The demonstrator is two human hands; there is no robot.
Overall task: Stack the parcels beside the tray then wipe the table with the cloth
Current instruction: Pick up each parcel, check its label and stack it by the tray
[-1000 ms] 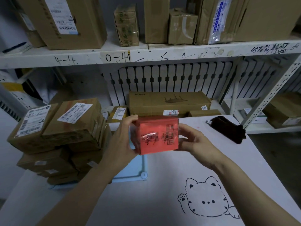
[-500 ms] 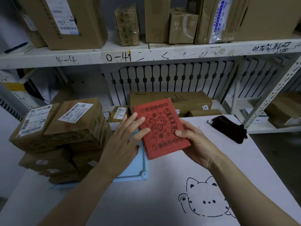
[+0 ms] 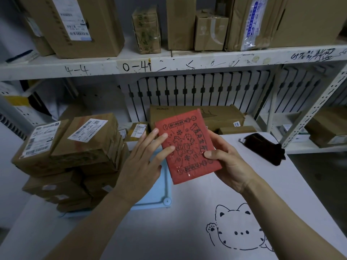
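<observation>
A white table, marked with a drawn cat outline, is seen below a white metal shelf loaded with cardboard boxes. A red parcel, flat and printed with black figures, is held above the table, tilted with its printed face toward the camera. It is gripped along its right edge by the right hand: the thumb is laid across the printed face and the fingers are curled behind it. The left hand is spread with its fingers straight, and the fingertips are laid against the parcel's left edge and face; nothing is clasped by it.

Under the left palm a light blue tray is seen lying on the table, its near corner showing just beside the wrist. To the left of the left hand, brown parcels with white labels are stacked, apparently on the tray's left part, near that hand but not touched by it. A dark cloth is crumpled on the table beyond and to the right of the right hand, well apart from it. Past both hands, behind the red parcel's top edge, a long flat carton is set at the table's far edge.
</observation>
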